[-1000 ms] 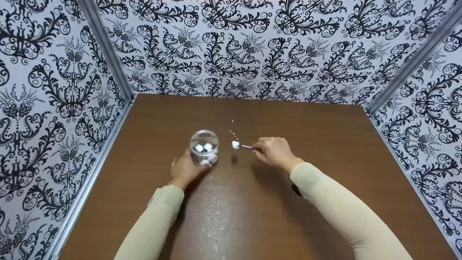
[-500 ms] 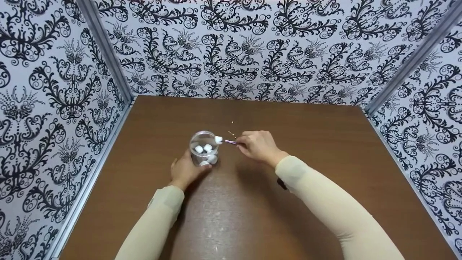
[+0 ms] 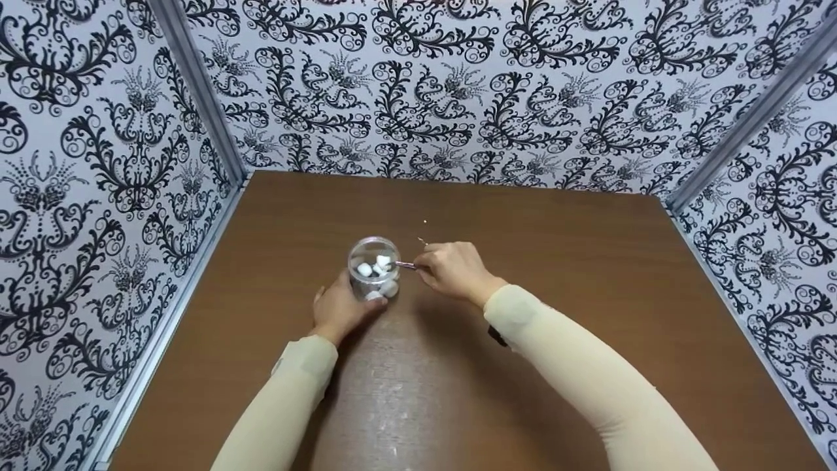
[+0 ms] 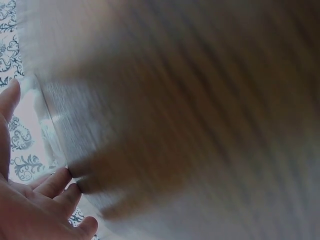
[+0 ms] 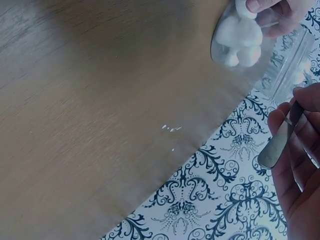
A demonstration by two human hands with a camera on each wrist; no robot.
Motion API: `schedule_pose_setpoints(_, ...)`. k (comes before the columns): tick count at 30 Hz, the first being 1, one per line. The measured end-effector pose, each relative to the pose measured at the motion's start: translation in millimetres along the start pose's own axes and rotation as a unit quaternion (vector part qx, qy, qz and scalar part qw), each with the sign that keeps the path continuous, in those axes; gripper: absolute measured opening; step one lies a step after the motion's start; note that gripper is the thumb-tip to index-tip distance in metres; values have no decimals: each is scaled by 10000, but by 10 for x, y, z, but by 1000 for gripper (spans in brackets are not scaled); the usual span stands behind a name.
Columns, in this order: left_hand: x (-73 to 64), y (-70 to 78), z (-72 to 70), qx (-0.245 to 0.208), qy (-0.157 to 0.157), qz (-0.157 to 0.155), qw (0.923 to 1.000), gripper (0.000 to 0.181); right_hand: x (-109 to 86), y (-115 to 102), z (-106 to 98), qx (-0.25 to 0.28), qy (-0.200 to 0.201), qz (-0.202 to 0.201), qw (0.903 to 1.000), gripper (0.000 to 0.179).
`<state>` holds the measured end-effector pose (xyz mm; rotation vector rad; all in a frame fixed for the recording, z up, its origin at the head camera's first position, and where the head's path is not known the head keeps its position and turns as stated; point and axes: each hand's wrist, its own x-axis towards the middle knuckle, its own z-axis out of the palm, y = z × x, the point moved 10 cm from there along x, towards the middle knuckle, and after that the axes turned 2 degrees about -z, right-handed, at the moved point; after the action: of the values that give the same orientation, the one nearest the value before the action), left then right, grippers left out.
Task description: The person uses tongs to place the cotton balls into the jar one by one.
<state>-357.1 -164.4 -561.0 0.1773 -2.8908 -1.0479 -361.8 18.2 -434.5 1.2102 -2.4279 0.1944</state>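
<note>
A clear, open-topped jar (image 3: 373,261) stands on the brown table, with several soft white balls (image 5: 239,35) inside. My left hand (image 3: 341,306) grips it low down from the left, the thumb at its front. From the right, my right hand (image 3: 458,271) pinches the flat metal handle (image 5: 277,145) of a piece of cutlery. Its far end reaches over the jar's rim, where a white ball (image 3: 384,260) sits at its tip. Whether that end is a spoon or a fork cannot be seen. In the left wrist view, my left fingers (image 4: 57,187) lie against the jar's side.
Small shiny flecks (image 5: 171,128) lie on the wooden table (image 3: 556,222) just beyond the right hand. Patterned black-and-white walls (image 3: 444,98) with grey metal corner posts enclose the table at the back and both sides.
My right hand has moved left with the cutlery, bringing the white ball from beside the jar into its mouth. The left hand has stayed on the jar.
</note>
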Motion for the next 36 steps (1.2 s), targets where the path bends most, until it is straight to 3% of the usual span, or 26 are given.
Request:
schedule_pose_setpoints(10, 11, 0, 32, -10, -52, -26, 10000, 92, -37, 12, 30, 75, -181, 48, 9998, 11)
schedule_pose_setpoints(26, 19, -20, 19, -45, -132, -84, 9999, 93, -111, 125, -101, -55, 65, 55, 9999, 10)
schedule_pose_setpoints(36, 32, -39, 41, -51, -210, -138, 9997, 98, -387, 342, -108, -116, 67, 343, 9993, 13)
